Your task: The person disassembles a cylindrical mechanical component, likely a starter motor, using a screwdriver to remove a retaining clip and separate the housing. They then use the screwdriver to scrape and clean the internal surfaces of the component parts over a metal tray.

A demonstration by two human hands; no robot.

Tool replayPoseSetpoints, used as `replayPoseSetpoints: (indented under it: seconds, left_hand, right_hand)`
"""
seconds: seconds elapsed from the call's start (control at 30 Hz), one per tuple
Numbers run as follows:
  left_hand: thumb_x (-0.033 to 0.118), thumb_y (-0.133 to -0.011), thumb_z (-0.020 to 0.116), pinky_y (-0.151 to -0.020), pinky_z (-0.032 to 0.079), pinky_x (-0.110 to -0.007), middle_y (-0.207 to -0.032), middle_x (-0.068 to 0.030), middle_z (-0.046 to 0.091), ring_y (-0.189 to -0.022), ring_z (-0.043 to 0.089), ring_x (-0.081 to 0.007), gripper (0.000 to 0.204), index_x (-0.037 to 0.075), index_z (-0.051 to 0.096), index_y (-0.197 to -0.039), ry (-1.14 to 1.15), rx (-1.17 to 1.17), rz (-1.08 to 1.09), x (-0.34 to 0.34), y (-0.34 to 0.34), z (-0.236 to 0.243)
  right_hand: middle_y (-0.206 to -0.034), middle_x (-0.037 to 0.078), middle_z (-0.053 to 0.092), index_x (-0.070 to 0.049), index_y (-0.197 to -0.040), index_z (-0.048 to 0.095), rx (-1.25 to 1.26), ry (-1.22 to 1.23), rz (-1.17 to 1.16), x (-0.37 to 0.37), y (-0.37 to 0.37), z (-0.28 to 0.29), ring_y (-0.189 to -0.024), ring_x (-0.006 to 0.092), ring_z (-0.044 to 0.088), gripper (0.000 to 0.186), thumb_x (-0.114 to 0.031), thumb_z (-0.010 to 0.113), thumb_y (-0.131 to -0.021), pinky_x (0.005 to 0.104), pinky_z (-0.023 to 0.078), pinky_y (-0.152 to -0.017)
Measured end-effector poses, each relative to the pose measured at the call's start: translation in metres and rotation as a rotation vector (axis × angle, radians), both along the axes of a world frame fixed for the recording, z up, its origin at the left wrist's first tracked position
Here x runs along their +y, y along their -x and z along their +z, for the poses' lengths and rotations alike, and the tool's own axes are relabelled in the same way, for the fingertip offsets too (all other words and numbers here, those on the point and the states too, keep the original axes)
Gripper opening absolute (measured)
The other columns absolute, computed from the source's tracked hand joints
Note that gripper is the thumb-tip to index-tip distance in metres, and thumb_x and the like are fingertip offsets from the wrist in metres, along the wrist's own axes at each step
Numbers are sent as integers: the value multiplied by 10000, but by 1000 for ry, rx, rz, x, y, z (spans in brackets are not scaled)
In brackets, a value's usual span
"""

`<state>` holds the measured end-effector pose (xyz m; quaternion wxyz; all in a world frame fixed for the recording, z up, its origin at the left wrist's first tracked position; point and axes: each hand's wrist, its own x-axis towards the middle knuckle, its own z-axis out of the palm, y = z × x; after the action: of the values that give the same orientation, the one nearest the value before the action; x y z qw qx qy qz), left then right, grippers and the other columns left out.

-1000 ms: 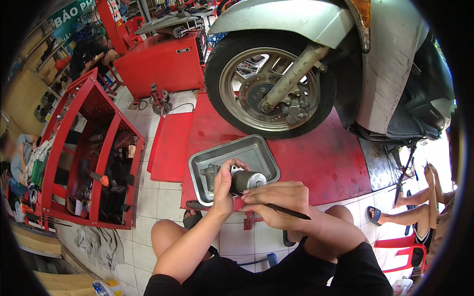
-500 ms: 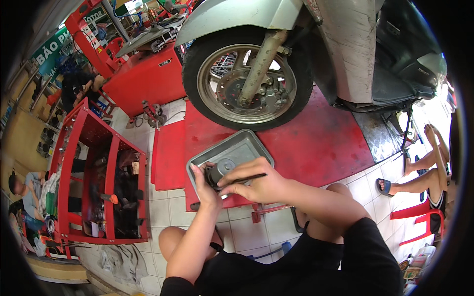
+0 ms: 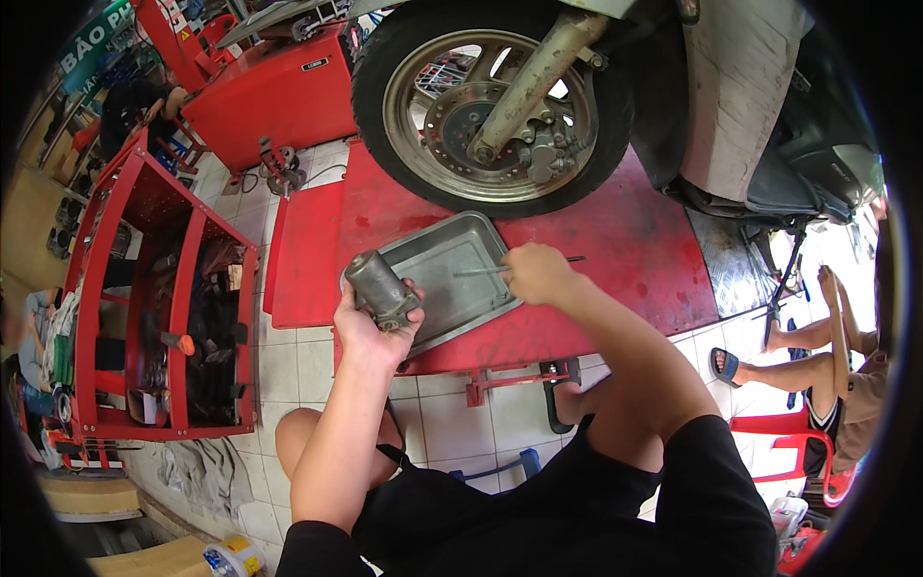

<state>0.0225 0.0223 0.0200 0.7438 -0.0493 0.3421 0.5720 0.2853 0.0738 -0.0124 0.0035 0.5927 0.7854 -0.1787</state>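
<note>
We crouch on a tiled workshop floor (image 3: 317, 361) before a red lift platform (image 3: 615, 240) carrying a scooter's front wheel (image 3: 490, 101). A grey metal tray (image 3: 452, 274) lies on the platform just below that wheel. Our left hand (image 3: 370, 327) closes around a small grey cylindrical motor part (image 3: 380, 288) at the tray's left edge. Our right hand (image 3: 538, 272) pinches a thin dark tool (image 3: 486, 271) over the tray. A red tool cart (image 3: 163, 308) stands left of the tray.
</note>
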Motion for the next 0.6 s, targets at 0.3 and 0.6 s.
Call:
replayPoseSetpoints:
  seconds: [0.3, 0.6]
  left_hand:
    - [761, -938, 334, -438, 452, -365, -998, -196, 591, -844, 581, -335, 859, -21, 535, -1229, -462, -186, -316, -9, 10, 15]
    - [844, -892, 287, -418, 475, -347, -981, -196, 603, -848, 588, -310, 1059, -88, 434, -1373, -695, -104, -497, -14, 8, 19]
  right_hand:
    - [-1052, 160, 729, -62, -1013, 735, -313, 95, 104, 4, 30, -7, -991, 316, 724, 285, -189, 765, -760, 429, 590, -823]
    - [-1078, 146, 727, -67, -1013, 739, -356, -5, 148, 8, 28, -29, -988, 312, 723, 288, -191, 772, -754, 423, 588, -832]
